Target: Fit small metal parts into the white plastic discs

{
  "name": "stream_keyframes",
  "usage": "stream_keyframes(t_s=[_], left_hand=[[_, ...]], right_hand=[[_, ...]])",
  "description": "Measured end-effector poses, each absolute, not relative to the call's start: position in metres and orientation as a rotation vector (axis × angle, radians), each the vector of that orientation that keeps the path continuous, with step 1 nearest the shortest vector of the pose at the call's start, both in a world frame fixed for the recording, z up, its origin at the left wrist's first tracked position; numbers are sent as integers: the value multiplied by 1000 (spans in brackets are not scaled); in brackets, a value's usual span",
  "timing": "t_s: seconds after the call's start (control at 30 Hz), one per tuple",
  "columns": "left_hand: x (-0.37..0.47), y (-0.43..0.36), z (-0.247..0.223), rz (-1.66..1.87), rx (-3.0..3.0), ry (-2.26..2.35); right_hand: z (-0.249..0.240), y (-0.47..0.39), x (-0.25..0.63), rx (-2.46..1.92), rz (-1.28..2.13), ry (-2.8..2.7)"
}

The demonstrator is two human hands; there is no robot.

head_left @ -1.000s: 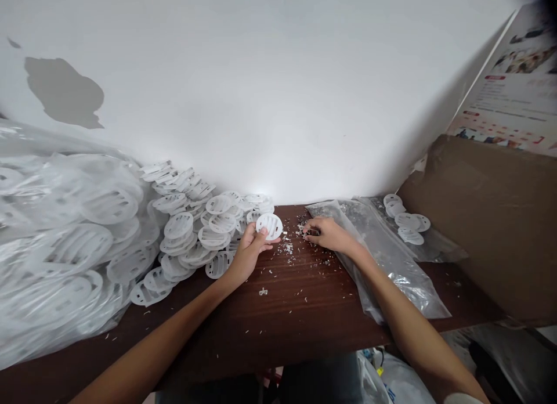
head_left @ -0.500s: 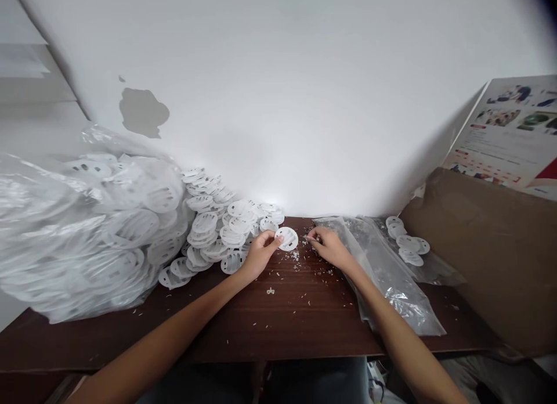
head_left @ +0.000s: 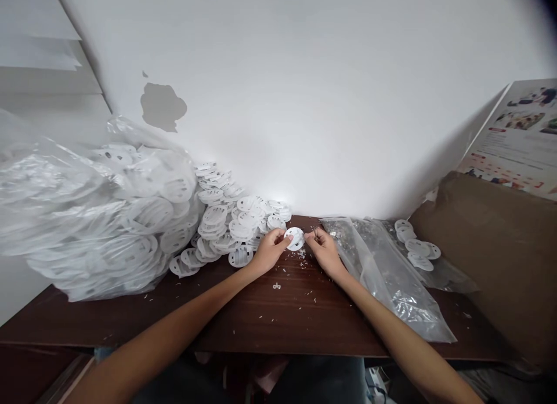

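Note:
A round white slotted plastic disc [head_left: 294, 239] is gripped at its left edge by my left hand [head_left: 270, 252], thumb on top. My right hand [head_left: 324, 253] is closed in a pinch at the disc's right edge; whatever lies between its fingertips is too small to make out. Below the disc, tiny white and metallic bits [head_left: 301, 254] are scattered on the dark wood table [head_left: 304, 328]. One small pale fitting [head_left: 277, 286] lies nearer the front. Left of my left hand spreads a heap of similar discs [head_left: 243, 224].
A large clear bag [head_left: 130, 241] full of discs stands at the left. To the right lies a flat plastic bag [head_left: 391, 276] with small parts, several discs [head_left: 420, 250] beyond it. A cardboard box [head_left: 487, 259] borders the right side, and a white wall [head_left: 322, 102] stands behind.
My right hand has moved in from the right to the disc's edge, closing the gap between them. The whole view has shifted slightly, so the scene sits further right.

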State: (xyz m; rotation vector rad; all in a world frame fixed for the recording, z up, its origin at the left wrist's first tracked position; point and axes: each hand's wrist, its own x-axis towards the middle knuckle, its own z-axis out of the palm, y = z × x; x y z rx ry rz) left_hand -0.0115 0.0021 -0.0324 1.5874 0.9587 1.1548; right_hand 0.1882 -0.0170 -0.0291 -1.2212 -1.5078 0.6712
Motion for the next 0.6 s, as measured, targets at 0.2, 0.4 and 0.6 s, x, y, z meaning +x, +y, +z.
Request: stream_keyframes(t_s=[0.2,0.4,0.6], left_hand=[[-9,1,-31,1134,1580,940],[-8,1,-30,1105,1594,977],[-9,2,-34,1092,1570,927]], right_hand=[[-31,-18,186,-1259,636,-1496],[-30,-19,180,-1266,583,-1467],[-36,-16,177,-1237,609,-1416]])
